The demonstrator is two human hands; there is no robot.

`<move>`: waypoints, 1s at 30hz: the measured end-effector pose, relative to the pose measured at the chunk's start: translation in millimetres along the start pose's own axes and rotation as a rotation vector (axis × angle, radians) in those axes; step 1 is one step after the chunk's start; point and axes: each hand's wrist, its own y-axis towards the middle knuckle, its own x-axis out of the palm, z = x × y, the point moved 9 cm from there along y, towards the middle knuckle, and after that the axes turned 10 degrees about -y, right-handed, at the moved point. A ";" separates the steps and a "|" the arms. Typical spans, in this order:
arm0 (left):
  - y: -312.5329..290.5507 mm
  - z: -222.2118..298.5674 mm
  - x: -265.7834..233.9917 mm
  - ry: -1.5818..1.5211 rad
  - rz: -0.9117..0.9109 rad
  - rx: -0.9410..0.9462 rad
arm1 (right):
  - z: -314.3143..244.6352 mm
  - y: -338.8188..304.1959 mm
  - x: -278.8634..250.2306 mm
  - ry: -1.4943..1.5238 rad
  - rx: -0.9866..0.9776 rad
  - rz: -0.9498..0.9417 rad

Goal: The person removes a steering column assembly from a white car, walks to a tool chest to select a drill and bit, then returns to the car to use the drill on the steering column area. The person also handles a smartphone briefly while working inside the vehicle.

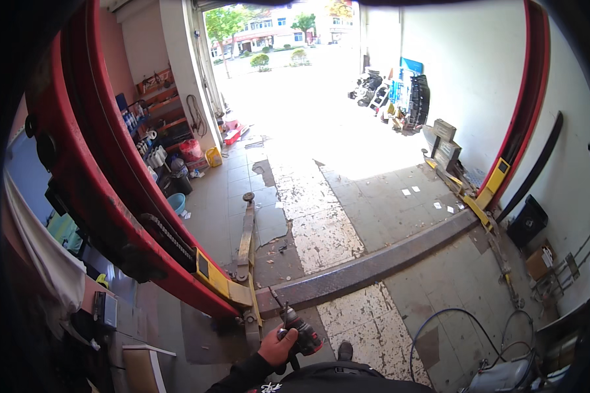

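My left hand, in a black sleeve, reaches in from the lower edge. Its fingers are closed around a black and red cordless drill. A thin dark rod points up and away from the drill toward the lift's cross plate; I cannot make out how it is fixed. The drill's grip is partly hidden by the hand and the dark clothing. Just beyond it lie the yellow foot of the red lift post and the steel cross plate. My right hand does not show.
A second red post stands at right. Lift arms lie on the tiled floor. A hose loops beside a metal tank at lower right. A stool stands at lower left. Shelves and a teal basin are beyond.
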 end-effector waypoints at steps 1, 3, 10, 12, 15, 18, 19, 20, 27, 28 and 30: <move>19.0 10.6 -9.5 0.031 0.062 -0.019 | -18.4 20.3 -48.0 -0.088 -0.025 -0.007; 63.1 35.7 -30.3 0.039 0.222 0.019 | -75.6 61.0 -161.0 -0.314 -0.092 0.038; 260.6 91.5 -135.7 0.027 0.430 0.062 | -426.1 123.6 -661.9 0.044 -0.556 0.800; 331.2 112.5 -168.7 0.018 0.423 0.161 | -503.8 130.9 -723.7 0.298 -0.705 0.797; 458.7 144.5 -210.9 0.057 0.238 0.063 | -555.4 159.9 -740.2 0.628 -0.750 0.512; 577.7 196.7 -241.7 0.036 0.206 0.022 | -537.8 197.7 -692.8 0.019 -0.392 0.267; 611.9 221.0 -245.3 -0.023 0.143 0.073 | -527.8 204.6 -675.8 -0.244 -0.362 0.166; 646.1 244.0 -250.0 -0.055 0.104 0.115 | -521.9 212.0 -675.2 -0.263 -0.371 0.105; 899.2 321.7 -336.9 -0.194 0.188 0.100 | -544.9 317.7 -836.2 -0.085 -0.056 -0.003; 929.4 326.5 -346.7 -0.236 0.207 0.124 | -561.3 339.1 -873.1 -0.103 -0.054 0.004; 998.4 345.4 -376.5 -0.310 0.257 0.183 | -602.3 382.5 -964.9 -0.180 -0.062 0.035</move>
